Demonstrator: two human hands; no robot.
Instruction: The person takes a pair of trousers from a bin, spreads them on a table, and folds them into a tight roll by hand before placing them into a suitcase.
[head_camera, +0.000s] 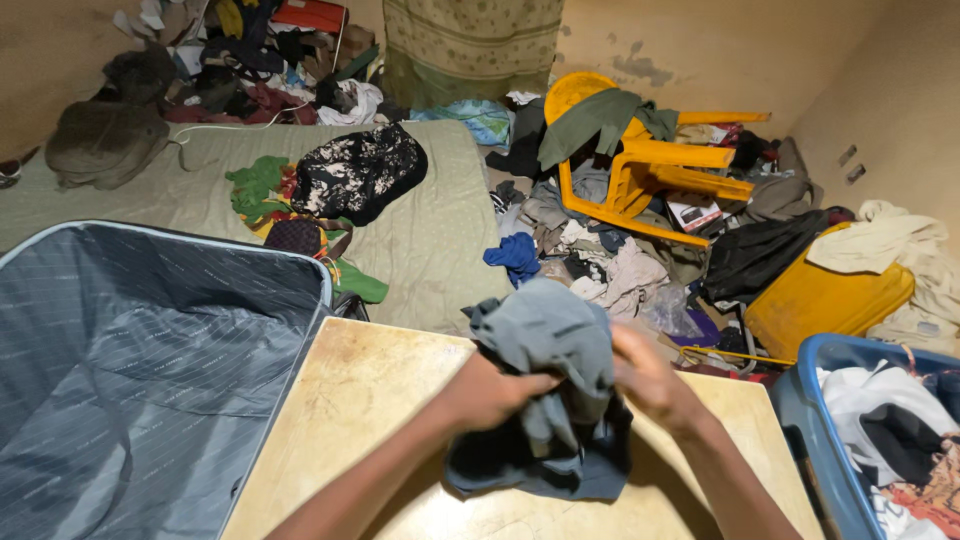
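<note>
A grey-blue garment (548, 345) is bunched up over a pale wooden table (350, 400), its lower part resting on the tabletop. My left hand (490, 392) grips the cloth from the left side. My right hand (650, 378) grips it from the right. Both hands hold the bundle just above the table's middle. The fingers are partly buried in the folds.
An open grey suitcase (130, 360) lies left of the table. A blue basket (815, 420) of clothes stands at the right. Beyond are a mattress (430, 240) with garments, a tipped yellow plastic chair (650, 170), and clothes strewn over the floor.
</note>
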